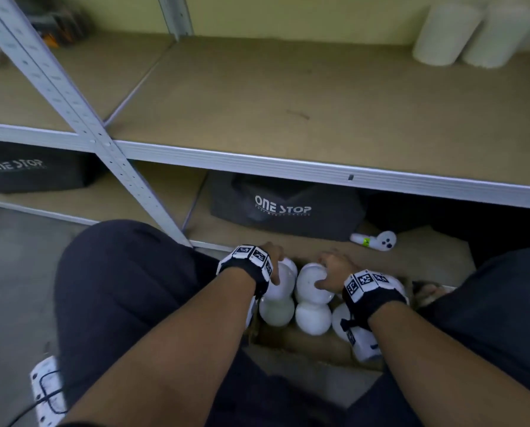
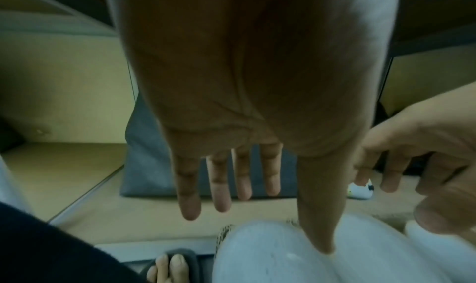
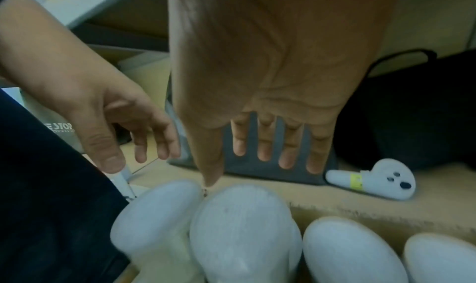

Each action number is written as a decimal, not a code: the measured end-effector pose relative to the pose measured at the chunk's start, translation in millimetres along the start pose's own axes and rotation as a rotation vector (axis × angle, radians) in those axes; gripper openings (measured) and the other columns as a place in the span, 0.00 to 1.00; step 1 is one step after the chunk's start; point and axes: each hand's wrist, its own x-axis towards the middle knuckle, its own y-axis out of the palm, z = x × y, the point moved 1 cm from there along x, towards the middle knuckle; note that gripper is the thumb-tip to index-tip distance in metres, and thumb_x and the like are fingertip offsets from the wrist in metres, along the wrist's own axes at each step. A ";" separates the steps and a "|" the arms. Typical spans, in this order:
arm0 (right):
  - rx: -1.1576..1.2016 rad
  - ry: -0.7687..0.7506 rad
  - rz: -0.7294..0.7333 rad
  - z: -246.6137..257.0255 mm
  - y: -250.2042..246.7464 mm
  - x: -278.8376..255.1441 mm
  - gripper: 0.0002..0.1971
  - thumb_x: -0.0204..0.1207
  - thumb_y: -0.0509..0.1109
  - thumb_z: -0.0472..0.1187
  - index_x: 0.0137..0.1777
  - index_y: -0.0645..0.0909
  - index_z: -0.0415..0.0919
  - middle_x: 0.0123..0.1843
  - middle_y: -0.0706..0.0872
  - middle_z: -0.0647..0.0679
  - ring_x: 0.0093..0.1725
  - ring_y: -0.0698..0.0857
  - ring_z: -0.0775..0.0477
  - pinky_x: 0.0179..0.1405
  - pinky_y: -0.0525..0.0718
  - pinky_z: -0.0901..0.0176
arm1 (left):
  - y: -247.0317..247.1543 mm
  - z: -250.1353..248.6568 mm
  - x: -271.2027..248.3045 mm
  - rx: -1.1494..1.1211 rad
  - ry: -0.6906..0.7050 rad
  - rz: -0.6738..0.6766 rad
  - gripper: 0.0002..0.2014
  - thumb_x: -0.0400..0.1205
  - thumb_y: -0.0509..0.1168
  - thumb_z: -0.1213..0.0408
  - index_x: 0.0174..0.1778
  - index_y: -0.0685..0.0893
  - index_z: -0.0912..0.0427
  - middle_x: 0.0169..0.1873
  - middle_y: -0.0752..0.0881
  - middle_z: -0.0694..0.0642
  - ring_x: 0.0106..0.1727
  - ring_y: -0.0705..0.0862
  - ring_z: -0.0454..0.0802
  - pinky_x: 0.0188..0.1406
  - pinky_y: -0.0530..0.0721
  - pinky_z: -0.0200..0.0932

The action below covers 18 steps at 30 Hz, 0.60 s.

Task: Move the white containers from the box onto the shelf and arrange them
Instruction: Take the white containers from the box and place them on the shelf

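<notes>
Several white round-topped containers stand in an open cardboard box (image 1: 319, 346) on the floor between my knees. My left hand (image 1: 274, 260) lies over the far-left container (image 1: 285, 280); in the left wrist view its fingers (image 2: 219, 185) are straight and spread, and the thumb tip touches the container's top (image 2: 270, 257). My right hand (image 1: 331, 268) rests on the neighbouring container (image 1: 309, 282), fingers (image 3: 288, 151) extended, thumb tip down in the gap between two containers (image 3: 242, 226). Neither hand has closed round anything. Two more white containers (image 1: 442, 35) stand at the back right of the shelf board (image 1: 288, 103).
A grey slotted upright (image 1: 72, 103) crosses the shelf's front rail on the left. On the lower shelf sit dark "ONE STOP" bags (image 1: 285, 208) and a white handheld controller (image 1: 377, 240). My knees flank the box on both sides.
</notes>
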 end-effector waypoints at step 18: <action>-0.027 0.041 0.090 1.8 55.8 22.1 0.50 0.60 0.81 0.50 0.77 0.55 0.59 0.78 0.55 0.47 0.73 0.66 0.32 0.66 0.76 0.40 | 25.6 -31.1 -68.3 0.156 0.044 -0.150 0.49 0.63 0.79 0.59 0.75 0.57 0.46 0.75 0.58 0.56 0.78 0.60 0.66 0.68 0.72 0.70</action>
